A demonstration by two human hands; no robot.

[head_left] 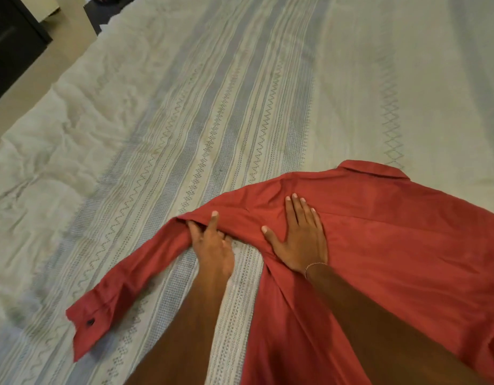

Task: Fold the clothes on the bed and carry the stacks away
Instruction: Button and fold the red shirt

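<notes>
A red long-sleeved shirt (393,245) lies spread back-up on the bed (240,107), collar toward the far side. Its left sleeve (123,287) stretches out toward the lower left, cuff with a dark button at the end. My left hand (209,243) pinches the sleeve's upper edge near the shoulder, fingers curled around the fabric. My right hand (298,237) lies flat with fingers spread on the shirt's back near the left shoulder, pressing it down. The shirt's right side runs out of view at the frame edge.
The bed carries a pale cover with grey-blue patterned stripes; a rumpled white section (59,134) lies along its left side. Beyond the bed's left edge are tan floor and a dark piece of furniture (12,45).
</notes>
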